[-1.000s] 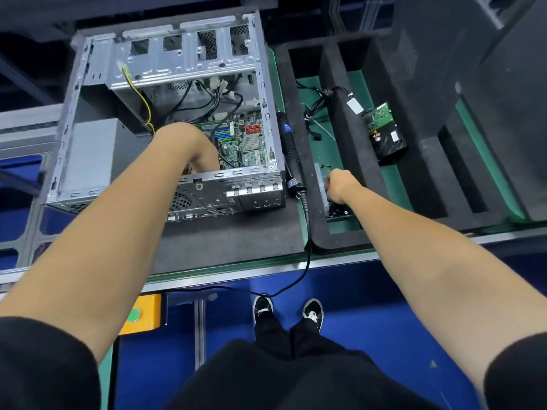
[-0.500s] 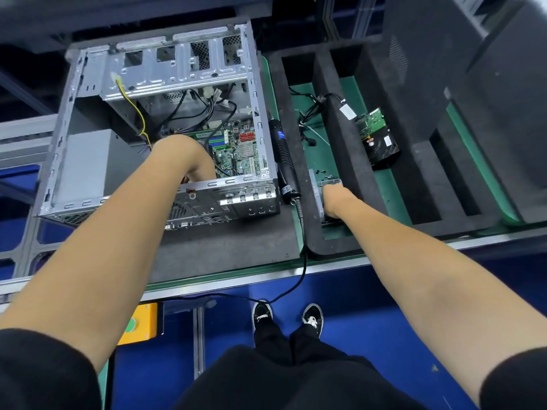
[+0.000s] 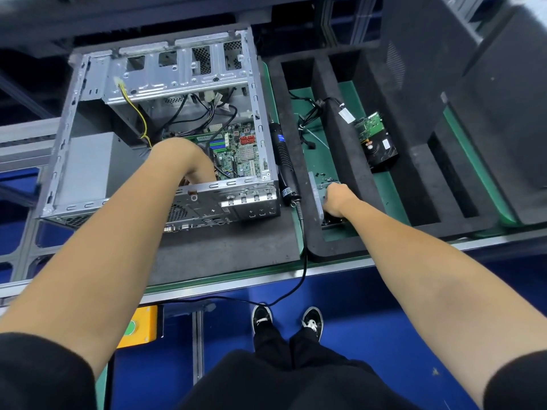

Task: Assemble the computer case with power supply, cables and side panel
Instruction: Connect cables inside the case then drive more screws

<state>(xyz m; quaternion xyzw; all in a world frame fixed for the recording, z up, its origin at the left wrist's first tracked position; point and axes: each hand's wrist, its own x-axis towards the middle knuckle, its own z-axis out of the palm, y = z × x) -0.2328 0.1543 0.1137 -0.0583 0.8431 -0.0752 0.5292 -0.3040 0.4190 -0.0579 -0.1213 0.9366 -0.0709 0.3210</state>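
- Workbench [image 3: 225, 276]: long bench with green mat and metal front edge, dark foam pad under the case, blue floor below.
- Foam tray [image 3: 343, 161]: black foam organiser to the right of the case, split into long slots with green bottoms.
- Computer case [image 3: 88, 119]: open metal chassis lying on its side on the foam pad, side panel off, open face up, rear I/O plate toward the person.
- Power supply [image 3: 85, 170]: grey box sitting in the case's left part, next to the left forearm.
- Motherboard [image 3: 239, 155]: green board in the case's right half, heatsink and blue slots visible.
- Cables [image 3: 189, 110]: black bundle plus a yellow-black lead hanging from the drive cage down toward the board.
- Left hand [image 3: 192, 170]: reaches down inside the case near the board's left edge; fingers hidden behind the rear wall, grip cannot be told.
- Right hand [image 3: 336, 199]: in the nearest tray slot, fingers curled around a small metal bracket part [image 3: 318, 190], grasping it.
- Electric screwdriver [image 3: 285, 164]: black, blue label, lies between case and tray, cord running off the bench front.
- Hard drive [image 3: 377, 143]: in the next tray slot, circuit board partly up, well apart from the right hand.
- Loose screws [image 3: 321, 174]: small dark bits just beyond the right hand.
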